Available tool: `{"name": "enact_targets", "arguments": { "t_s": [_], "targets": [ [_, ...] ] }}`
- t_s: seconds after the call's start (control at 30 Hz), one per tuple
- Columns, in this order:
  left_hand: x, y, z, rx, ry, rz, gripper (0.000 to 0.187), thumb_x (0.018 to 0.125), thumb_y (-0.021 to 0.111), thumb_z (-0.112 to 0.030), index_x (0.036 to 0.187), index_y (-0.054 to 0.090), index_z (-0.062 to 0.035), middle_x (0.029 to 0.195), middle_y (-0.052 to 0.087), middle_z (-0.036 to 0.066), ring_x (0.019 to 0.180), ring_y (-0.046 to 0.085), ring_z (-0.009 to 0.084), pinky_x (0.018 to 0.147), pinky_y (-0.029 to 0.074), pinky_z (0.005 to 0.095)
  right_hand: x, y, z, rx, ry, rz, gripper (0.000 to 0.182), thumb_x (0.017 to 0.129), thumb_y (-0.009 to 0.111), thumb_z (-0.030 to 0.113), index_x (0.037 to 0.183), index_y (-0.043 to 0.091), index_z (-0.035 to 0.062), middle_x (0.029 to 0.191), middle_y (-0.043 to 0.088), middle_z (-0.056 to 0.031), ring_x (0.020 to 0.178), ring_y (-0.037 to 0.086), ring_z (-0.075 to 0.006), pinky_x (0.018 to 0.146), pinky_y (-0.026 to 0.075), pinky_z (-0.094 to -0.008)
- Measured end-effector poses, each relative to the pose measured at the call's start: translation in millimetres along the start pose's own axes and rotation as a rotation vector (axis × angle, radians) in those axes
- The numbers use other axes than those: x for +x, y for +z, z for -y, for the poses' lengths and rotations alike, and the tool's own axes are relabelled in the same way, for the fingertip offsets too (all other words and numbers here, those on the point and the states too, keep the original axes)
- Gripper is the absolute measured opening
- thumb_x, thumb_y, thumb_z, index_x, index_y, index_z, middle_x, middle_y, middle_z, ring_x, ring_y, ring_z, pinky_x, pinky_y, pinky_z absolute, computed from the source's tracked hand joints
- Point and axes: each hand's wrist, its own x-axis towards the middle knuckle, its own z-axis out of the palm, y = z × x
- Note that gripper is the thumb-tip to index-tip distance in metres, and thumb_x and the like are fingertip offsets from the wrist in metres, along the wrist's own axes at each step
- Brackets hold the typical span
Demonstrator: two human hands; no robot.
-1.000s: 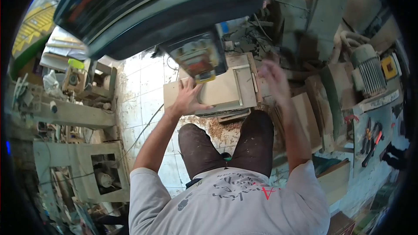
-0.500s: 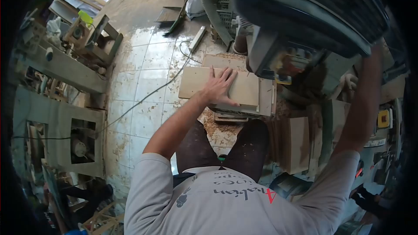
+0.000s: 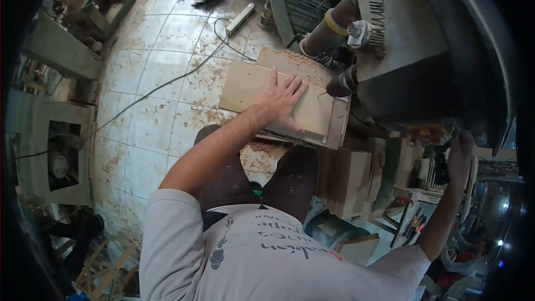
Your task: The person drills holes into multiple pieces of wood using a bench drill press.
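My left hand lies flat with fingers spread on a pale wooden board, which shows small dark holes near its left end. The board rests on the wooden work table of a drill press. Just right of my fingertips, a thin drill bit points down at the board from the dark chuck. Over at the right, my right hand is raised beside the lower edge of the machine's dark housing; its fingers are blurred and partly hidden.
Wood shavings cover the table's back part and the tiled floor. A black cable crosses the tiles to a white power strip. Stacked boards stand right of my knees. At far right another person is partly visible.
The view has swung to the right, showing the drill bit and chuck. My right hand, hidden behind the machine before, now shows beside it. My left hand stays on the board.
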Motion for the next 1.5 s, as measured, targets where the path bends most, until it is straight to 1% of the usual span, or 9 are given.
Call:
{"name": "enact_targets", "arguments": {
  "t_s": [0.1, 0.27, 0.3, 0.73, 0.77, 0.87, 1.0, 1.2, 1.5],
  "targets": [
    [-0.8, -1.9, -1.0, -0.011, 0.007, 0.015, 0.123, 0.057, 0.064, -0.076, 0.145, 0.022, -0.0002, 0.145, 0.029, 0.020, 0.139, 0.024, 0.0324, 0.106, 0.005, 0.0713, -25.0, 34.4, -1.6, 0.098, -0.146, -0.090, 0.027, 0.092, 0.053, 0.023, 0.084, 0.059, -0.0026, 0.072, 0.060, -0.0078, 0.067, 0.056, -0.0143, 0.065, 0.045, -0.0289],
    [-0.2, 0.4, 0.8, -0.003, 0.002, -0.005, 0.122, 0.057, 0.064, -0.075, 0.144, 0.023, -0.0005, 0.144, 0.031, 0.020, 0.138, 0.025, 0.0316, 0.107, 0.006, 0.0710, -24.4, 34.7, 29.7, -0.174, 0.486, 0.546, 0.020, 0.089, 0.054, 0.018, 0.094, 0.060, -0.0001, 0.076, 0.063, -0.0045, 0.064, 0.061, -0.0101, 0.053, 0.046, -0.0257],
    [0.5, 1.3, 1.3, -0.012, -0.006, -0.009, 0.122, 0.057, 0.064, -0.075, 0.144, 0.023, -0.0005, 0.144, 0.031, 0.020, 0.138, 0.025, 0.0316, 0.107, 0.006, 0.0710, -30.7, 41.9, 28.5, -0.101, 0.426, 0.422, 0.035, 0.089, 0.063, 0.035, 0.077, 0.059, 0.0027, 0.052, 0.051, -0.0012, 0.045, 0.049, -0.0081, 0.045, 0.038, -0.0253],
    [1.0, 0.9, 0.3, 0.001, -0.007, 0.007, 0.121, 0.056, 0.064, -0.076, 0.143, 0.026, -0.0008, 0.143, 0.032, 0.019, 0.137, 0.027, 0.0300, 0.106, 0.008, 0.0713, -39.6, 139.0, -29.2, 0.201, 0.300, 0.123, 0.019, 0.093, 0.057, 0.016, 0.089, 0.062, -0.0025, 0.052, 0.049, -0.0043, 0.040, 0.046, -0.0092, 0.041, 0.037, -0.0257],
    [0.9, 0.8, 0.4, -0.003, -0.006, 0.015, 0.121, 0.057, 0.064, -0.076, 0.143, 0.026, -0.0009, 0.143, 0.032, 0.019, 0.137, 0.027, 0.0299, 0.106, 0.008, 0.0712, -35.2, 151.2, -54.2, -0.029, -0.056, 0.048, 0.020, 0.093, 0.057, 0.016, 0.086, 0.062, -0.0014, 0.052, 0.049, -0.0037, 0.042, 0.046, -0.0096, 0.042, 0.038, -0.0263],
    [0.1, -1.6, -0.4, 0.007, -0.005, 0.020, 0.120, 0.057, 0.064, -0.076, 0.143, 0.027, -0.0011, 0.143, 0.032, 0.019, 0.137, 0.027, 0.0299, 0.107, 0.009, 0.0709, -26.2, 195.2, -111.9, -0.104, -0.213, -0.075, 0.024, 0.095, 0.055, 0.020, 0.081, 0.061, 0.0014, 0.055, 0.049, -0.0024, 0.046, 0.047, -0.0109, 0.048, 0.041, -0.0288],
    [0.1, -1.2, 0.0, 0.008, -0.004, 0.014, 0.120, 0.057, 0.064, -0.076, 0.143, 0.027, -0.0012, 0.143, 0.032, 0.018, 0.137, 0.027, 0.0297, 0.107, 0.009, 0.0705, 14.0, 244.0, -165.5, -0.088, -0.195, -0.069, 0.026, 0.096, 0.054, 0.024, 0.082, 0.059, 0.0023, 0.060, 0.052, -0.0021, 0.049, 0.049, -0.0113, 0.052, 0.043, -0.0302],
    [0.5, -4.5, -0.3, 0.017, -0.005, 0.032, 0.118, 0.058, 0.064, -0.075, 0.143, 0.028, -0.0011, 0.143, 0.034, 0.018, 0.137, 0.027, 0.0294, 0.107, 0.009, 0.0697, 67.3, 295.3, -152.5, 0.413, 0.022, -0.102, 0.023, 0.095, 0.055, 0.023, 0.086, 0.058, 0.0025, 0.061, 0.052, -0.0022, 0.049, 0.049, -0.0109, 0.051, 0.042, -0.0296],
    [-0.5, -1.8, 1.9, 0.001, 0.009, -0.037, 0.120, 0.055, 0.067, -0.074, 0.142, 0.029, -0.0005, 0.139, 0.037, 0.018, 0.134, 0.031, 0.0298, 0.107, 0.013, 0.0692, 119.7, 318.1, -141.2, 0.591, 0.053, -0.127, 0.018, 0.094, 0.056, 0.021, 0.090, 0.057, 0.0028, 0.063, 0.052, -0.0022, 0.050, 0.048, -0.0103, 0.049, 0.041, -0.0287]
  ]
}}
